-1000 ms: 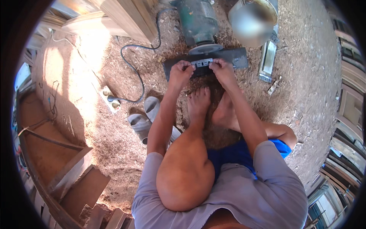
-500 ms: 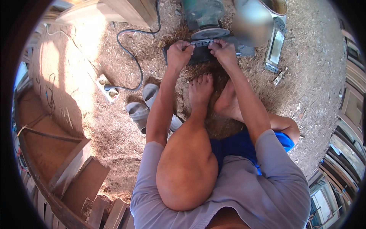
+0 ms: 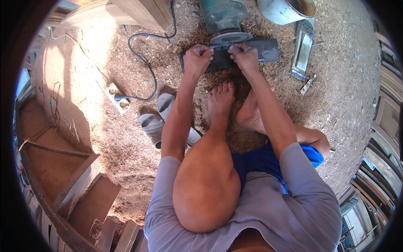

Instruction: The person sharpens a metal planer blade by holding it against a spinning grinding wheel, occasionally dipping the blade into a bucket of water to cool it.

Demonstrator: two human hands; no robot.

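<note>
Both hands hold a short slotted metal strip (image 3: 221,48) by its two ends, close against the grinding wheel (image 3: 231,38) of a green grinder (image 3: 224,16). My left hand (image 3: 197,60) pinches the left end between thumb and fingers. At the right end, my right hand (image 3: 244,57) has a similar pinch. Whether the strip touches the wheel, I cannot tell. Beneath the hands a dark flat plate (image 3: 268,50) lies on the ground.
A black cable (image 3: 154,75) runs to a white power strip (image 3: 118,99) on the left. Grey slippers (image 3: 151,124) lie by my left arm. To the right are a whitish bucket (image 3: 279,11) and a long sharpening-stone-like block (image 3: 302,52). Wooden pieces (image 3: 90,189) stand at lower left.
My right hand has shifted very slightly left along with the strip. My left hand stays almost in place, and both pinches hold.
</note>
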